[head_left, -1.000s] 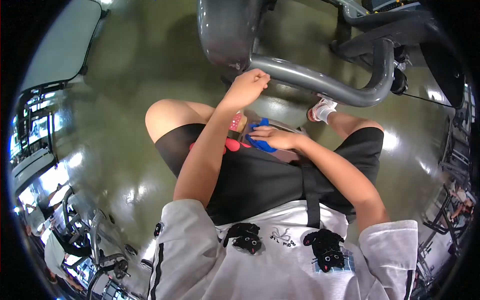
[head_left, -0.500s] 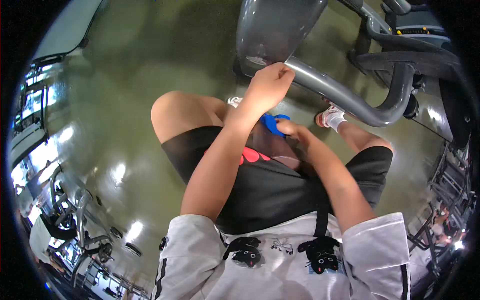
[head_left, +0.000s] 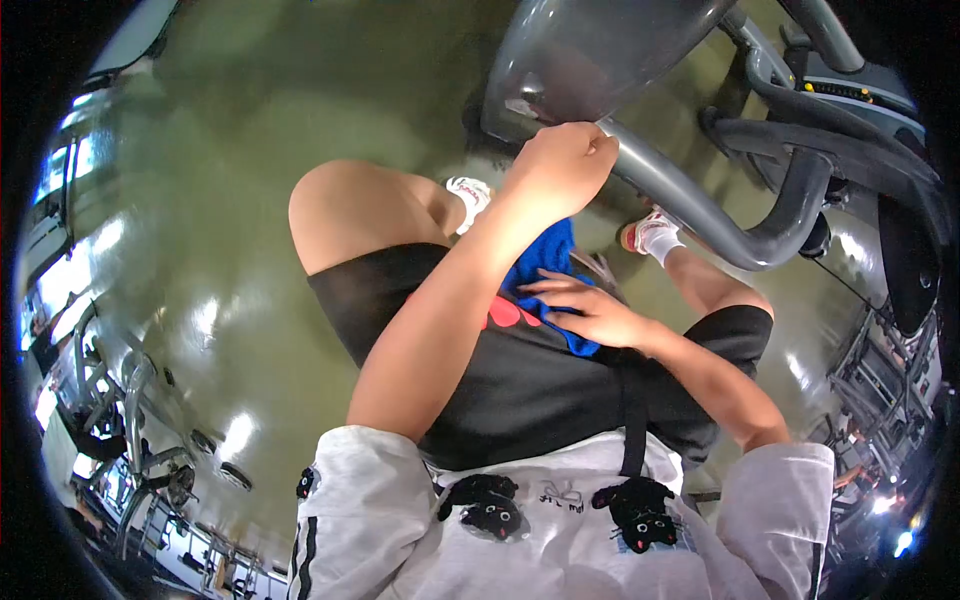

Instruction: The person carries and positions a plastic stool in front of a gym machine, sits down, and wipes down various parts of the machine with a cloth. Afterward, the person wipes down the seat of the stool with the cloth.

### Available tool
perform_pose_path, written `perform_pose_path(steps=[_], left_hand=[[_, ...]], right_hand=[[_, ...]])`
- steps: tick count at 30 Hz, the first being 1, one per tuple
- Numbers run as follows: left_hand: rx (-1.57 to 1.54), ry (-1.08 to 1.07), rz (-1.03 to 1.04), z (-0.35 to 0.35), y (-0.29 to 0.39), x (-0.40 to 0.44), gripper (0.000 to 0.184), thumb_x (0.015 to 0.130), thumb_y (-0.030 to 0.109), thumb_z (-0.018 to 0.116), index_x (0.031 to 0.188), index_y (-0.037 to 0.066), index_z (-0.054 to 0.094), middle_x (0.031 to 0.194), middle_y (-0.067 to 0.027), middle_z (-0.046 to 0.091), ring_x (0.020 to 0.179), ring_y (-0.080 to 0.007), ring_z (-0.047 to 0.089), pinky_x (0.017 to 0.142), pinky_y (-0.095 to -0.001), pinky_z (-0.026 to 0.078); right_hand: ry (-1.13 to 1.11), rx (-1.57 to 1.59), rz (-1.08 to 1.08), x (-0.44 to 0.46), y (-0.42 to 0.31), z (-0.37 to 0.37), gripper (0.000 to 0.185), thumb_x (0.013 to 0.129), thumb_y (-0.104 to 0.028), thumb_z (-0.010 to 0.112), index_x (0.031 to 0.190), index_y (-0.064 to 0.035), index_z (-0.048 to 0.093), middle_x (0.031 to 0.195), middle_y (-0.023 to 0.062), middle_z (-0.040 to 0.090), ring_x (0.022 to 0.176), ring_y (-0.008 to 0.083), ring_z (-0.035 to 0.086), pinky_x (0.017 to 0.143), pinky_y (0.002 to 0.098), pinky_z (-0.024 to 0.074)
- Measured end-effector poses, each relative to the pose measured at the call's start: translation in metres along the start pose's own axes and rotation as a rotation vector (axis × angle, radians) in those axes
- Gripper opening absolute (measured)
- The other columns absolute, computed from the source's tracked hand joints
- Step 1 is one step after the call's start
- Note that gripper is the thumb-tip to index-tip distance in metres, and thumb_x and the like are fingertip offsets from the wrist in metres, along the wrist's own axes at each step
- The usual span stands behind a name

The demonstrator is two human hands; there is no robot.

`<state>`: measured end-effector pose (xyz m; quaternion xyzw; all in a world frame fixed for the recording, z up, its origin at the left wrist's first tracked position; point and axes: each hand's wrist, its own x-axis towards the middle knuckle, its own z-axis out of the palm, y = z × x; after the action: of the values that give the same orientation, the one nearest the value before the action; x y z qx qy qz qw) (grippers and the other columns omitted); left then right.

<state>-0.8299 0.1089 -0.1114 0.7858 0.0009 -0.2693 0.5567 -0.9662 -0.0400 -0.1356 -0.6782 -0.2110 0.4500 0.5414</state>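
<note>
My left hand (head_left: 565, 168) is closed at the end of a thick grey metal tube (head_left: 690, 190), right beside the dark housing of a gym machine (head_left: 590, 70). Its fingertips are partly hidden from me. Below it, my right hand (head_left: 595, 310) lies on a bright blue cloth (head_left: 548, 250) with fingers spread. The cloth is spread out between my thighs, over something mostly hidden beneath it. Part of the cloth is covered by my left forearm.
The grey tube bends toward the right, close to my shoe (head_left: 640, 232). More machine frame (head_left: 790, 140) stands at the upper right. Weight equipment (head_left: 150, 440) and a person are at the far left, on the greenish shiny floor (head_left: 220, 290).
My right hand has moved down toward my lap, its fingers going from bunched to spread. The blue cloth has opened out and shows more. My left hand stays at the tube.
</note>
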Motion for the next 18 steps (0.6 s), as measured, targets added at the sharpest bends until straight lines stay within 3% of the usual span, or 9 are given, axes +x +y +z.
perform_pose_path(steps=[2, 3, 4, 6, 9, 12, 13, 15, 18], left_hand=[[0.056, 0.013, 0.086, 0.004, -0.004, 0.002, 0.034, 0.087, 0.029, 0.054, 0.102, -0.001, 0.063, 0.084, -0.0136, 0.067, 0.077, -0.0194, 0.063, 0.071, -0.0306, 0.047], [0.05, 0.014, 0.081, 0.004, -0.002, 0.002, 0.034, 0.087, 0.029, 0.054, 0.102, -0.001, 0.063, 0.084, -0.0136, 0.067, 0.077, -0.0194, 0.063, 0.071, -0.0306, 0.047], [0.056, -0.02, 0.061, 0.001, 0.001, 0.001, 0.036, 0.086, 0.03, 0.051, 0.103, 0.0, 0.063, 0.091, -0.017, 0.066, 0.085, -0.0285, 0.062, 0.077, -0.0363, 0.047], [0.064, -0.059, 0.033, 0.001, 0.002, 0.001, 0.038, 0.084, 0.031, 0.048, 0.104, 0.002, 0.063, 0.097, -0.0205, 0.064, 0.094, -0.0376, 0.061, 0.083, -0.0419, 0.047], [0.06, -0.039, 0.027, 0.0, -0.003, 0.001, 0.038, 0.085, 0.031, 0.048, 0.104, 0.002, 0.064, 0.096, -0.0212, 0.064, 0.093, -0.0374, 0.061, 0.083, -0.0418, 0.047], [0.051, -0.124, -0.014, -0.003, -0.004, 0.001, 0.042, 0.085, 0.033, 0.049, 0.112, 0.002, 0.059, 0.104, -0.0225, 0.062, 0.099, -0.0377, 0.059, 0.086, -0.042, 0.046], [0.13, -0.138, -0.008, 0.0, -0.008, -0.001, 0.045, 0.086, 0.035, 0.05, 0.116, 0.002, 0.055, 0.108, -0.0228, 0.06, 0.102, -0.0378, 0.057, 0.088, -0.0423, 0.045], [0.216, -0.157, -0.004, 0.004, -0.014, -0.002, 0.049, 0.086, 0.037, 0.05, 0.121, 0.002, 0.051, 0.113, -0.0231, 0.058, 0.105, -0.0378, 0.056, 0.091, -0.0425, 0.044], [0.399, -0.135, 0.032, 0.006, -0.017, -0.001, 0.052, 0.087, 0.034, 0.054, 0.124, -0.001, 0.044, 0.096, -0.0217, 0.064, 0.092, -0.0342, 0.062, 0.081, -0.0374, 0.047]], right_hand=[[-0.021, -0.022, -0.001, 0.024, 0.015, 0.003, 0.033, 0.089, -0.018, 0.053, 0.117, -0.002, 0.056, 0.129, 0.0137, 0.051, 0.131, 0.0356, 0.032, 0.109, 0.0461, 0.0238], [-0.045, -0.104, -0.199, 0.038, 0.049, 0.006, 0.031, 0.09, -0.019, 0.05, 0.113, -0.0004, 0.058, 0.125, 0.0142, 0.053, 0.124, 0.036, 0.041, 0.107, 0.0467, 0.0274], [-0.038, -0.162, -0.464, 0.052, 0.065, 0.002, 0.03, 0.088, -0.016, 0.049, 0.109, 0.0011, 0.06, 0.121, 0.015, 0.056, 0.115, 0.0361, 0.048, 0.103, 0.0468, 0.0331], [-0.1, -0.138, -0.475, 0.083, 0.102, 0.007, 0.029, 0.085, -0.014, 0.05, 0.107, 0.0013, 0.061, 0.115, 0.0158, 0.058, 0.109, 0.0349, 0.052, 0.098, 0.0448, 0.0387], [-0.036, -0.02, 0.037, 0.098, 0.104, 0.002, 0.028, 0.085, -0.014, 0.05, 0.107, 0.0001, 0.062, 0.115, 0.0148, 0.059, 0.11, 0.0292, 0.053, 0.096, 0.038, 0.0394], [0.13, -0.035, 0.276, 0.112, 0.121, 0.005, 0.032, 0.085, -0.019, 0.052, 0.111, -0.0025, 0.061, 0.12, 0.0147, 0.057, 0.113, 0.0274, 0.052, 0.099, 0.0373, 0.0364], [0.197, 0.043, 0.291, 0.122, 0.171, 0.015, 0.038, 0.085, -0.026, 0.052, 0.117, -0.0064, 0.059, 0.125, 0.0165, 0.054, 0.117, 0.0292, 0.049, 0.102, 0.0374, 0.0336], [0.31, 0.046, 0.372, 0.111, 0.152, 0.014, 0.04, 0.086, -0.028, 0.051, 0.12, -0.0072, 0.057, 0.127, 0.0169, 0.052, 0.119, 0.0298, 0.048, 0.103, 0.0374, 0.0324], [0.394, 0.182, 0.37, 0.103, 0.176, 0.008, 0.043, 0.09, -0.031, 0.047, 0.126, -0.009, 0.053, 0.134, 0.0163, 0.047, 0.123, 0.0311, 0.044, 0.103, 0.0373, 0.0326]])
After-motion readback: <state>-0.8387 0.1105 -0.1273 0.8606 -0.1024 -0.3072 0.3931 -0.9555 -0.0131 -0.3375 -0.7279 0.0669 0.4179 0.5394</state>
